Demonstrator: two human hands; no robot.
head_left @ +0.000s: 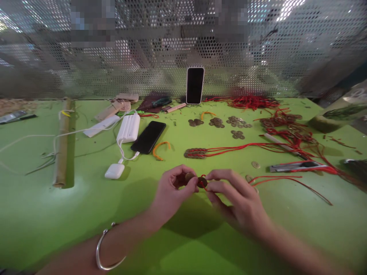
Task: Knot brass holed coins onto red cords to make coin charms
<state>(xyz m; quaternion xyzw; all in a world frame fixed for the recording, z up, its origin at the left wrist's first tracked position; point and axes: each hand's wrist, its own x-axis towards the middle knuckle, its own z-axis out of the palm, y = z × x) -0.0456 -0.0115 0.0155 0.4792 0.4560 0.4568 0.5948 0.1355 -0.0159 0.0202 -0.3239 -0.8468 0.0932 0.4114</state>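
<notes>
My left hand (177, 189) pinches round coins (189, 177) between thumb and fingers, just above the green table. A dark coin (203, 182) with red cord looped through it sticks out toward the right. My right hand (233, 196) has its thumb and fingers closed at that coin's edge, on the red cord (204, 177). Beyond my hands lies a finished-looking block of coins (195, 153), laced in rows, with long red cords (243, 146) running right. A loose coin (255, 164) lies to the right, and other coins are partly hidden behind my right hand.
Coin clusters (217, 122) and a heap of red cord (252, 102) lie farther back. A utility knife (298, 166) is at right. At left are a black phone (148, 137), a white power bank (128, 128) and a bamboo tube (61, 152). Another phone (195, 85) stands against the perforated screen.
</notes>
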